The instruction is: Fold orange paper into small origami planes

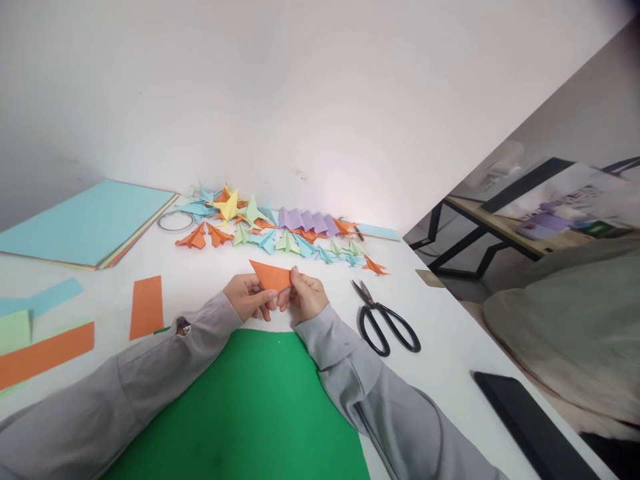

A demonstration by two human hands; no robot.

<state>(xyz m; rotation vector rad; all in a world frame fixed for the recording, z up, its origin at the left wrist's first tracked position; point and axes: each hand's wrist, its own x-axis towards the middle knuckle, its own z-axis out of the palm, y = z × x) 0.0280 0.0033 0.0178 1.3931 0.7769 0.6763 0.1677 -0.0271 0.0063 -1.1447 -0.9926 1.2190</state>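
Between my two hands is a piece of folded orange paper [273,275] with a pointed corner at its upper left. My left hand [249,296] pinches its lower left part, thumb on the front. At the right end my right hand [306,293] grips the same paper between thumb and fingers. Both hands are just above the table, beyond the far edge of a green sheet [250,407]. Behind the paper some fingertips are hidden. Black-handled scissors [385,320] lie partly opened to the right of my right hand.
Several folded paper shapes [287,241] lie in rows along the wall. A stack of coloured paper [90,220] and a wire ring [175,221] are at the back left. Orange strips [147,307] and blue strips [57,298] lie left. A dark flat object [530,423] sits near the right edge.
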